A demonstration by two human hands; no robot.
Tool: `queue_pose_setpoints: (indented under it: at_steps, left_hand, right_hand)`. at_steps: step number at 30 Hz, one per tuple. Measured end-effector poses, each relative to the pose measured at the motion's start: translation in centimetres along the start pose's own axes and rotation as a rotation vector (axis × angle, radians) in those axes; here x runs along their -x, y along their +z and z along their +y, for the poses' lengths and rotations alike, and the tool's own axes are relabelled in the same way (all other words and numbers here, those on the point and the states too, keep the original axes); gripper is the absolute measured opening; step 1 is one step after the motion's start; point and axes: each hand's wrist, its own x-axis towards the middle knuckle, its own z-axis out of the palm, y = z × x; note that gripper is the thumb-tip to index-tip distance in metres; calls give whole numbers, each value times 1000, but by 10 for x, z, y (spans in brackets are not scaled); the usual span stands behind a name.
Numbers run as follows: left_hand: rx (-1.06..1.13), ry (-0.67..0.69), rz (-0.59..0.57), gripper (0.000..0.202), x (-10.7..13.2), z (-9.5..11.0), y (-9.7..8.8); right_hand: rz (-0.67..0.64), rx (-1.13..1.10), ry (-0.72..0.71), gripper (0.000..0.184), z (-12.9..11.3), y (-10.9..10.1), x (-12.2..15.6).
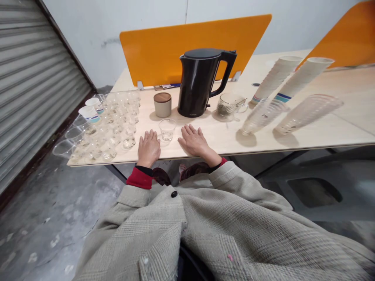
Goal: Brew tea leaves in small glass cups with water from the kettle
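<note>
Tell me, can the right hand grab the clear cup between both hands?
Probably yes: the right hand lies flat on the table beside the clear cup, with nothing standing between them.

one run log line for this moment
left hand: palm-down on table | right hand: palm-down on table | between: transparent cup | beyond: black kettle, lidded canister

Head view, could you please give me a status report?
Left grip, right grip: open, palms down on table. Clear cup upright between them. Black kettle behind, not blocking.

An orange partition [152, 54] stands before a pale wall [90, 23], a slatted shutter [35, 78] at left.
</note>
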Motion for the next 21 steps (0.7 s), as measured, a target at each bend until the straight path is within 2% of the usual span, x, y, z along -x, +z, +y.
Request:
queue_pose_setpoints:
  at_steps: [21]
  left_hand:
    - [6, -2, -11, 62, 1, 2, -4]
  right_hand:
    - [-34, -9, 28, 72, -6, -8, 4]
